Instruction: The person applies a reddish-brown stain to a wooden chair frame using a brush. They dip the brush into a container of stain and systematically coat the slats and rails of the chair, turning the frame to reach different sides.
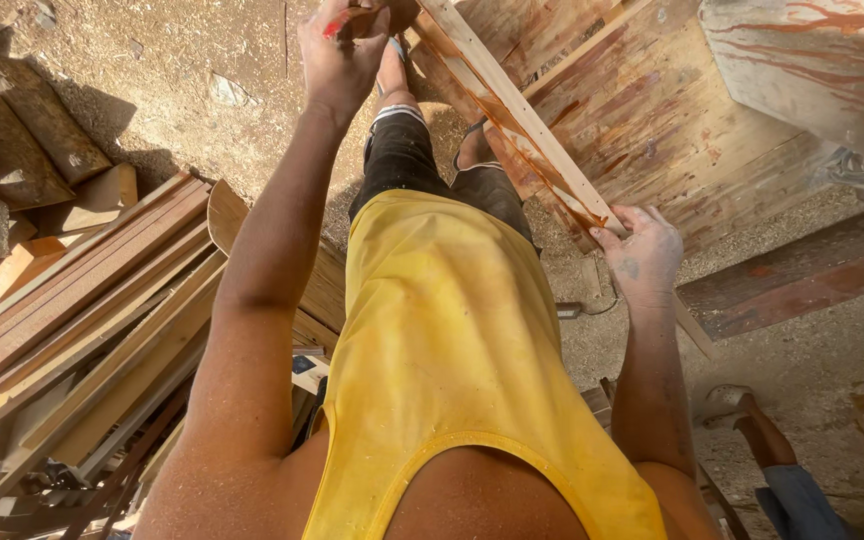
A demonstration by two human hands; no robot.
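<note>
I look straight down over my yellow vest and black trousers. My right hand (642, 255) grips the near part of a long pale wooden slat (512, 110) that runs up and left over a stained plywood board (642, 120). The slat's edge is wet with reddish-brown stain. My left hand (340, 45) is raised at the top of the view, closed on a small object with a red part, held close to the slat's far end.
A heap of long wooden laths and planks (82, 330) lies at the left. Chunky wood offcuts (22, 150) sit at the far left on sawdust-covered ground. A stained box-like piece (812, 70) stands at the top right. Another person's foot and leg (762, 440) shows at the lower right.
</note>
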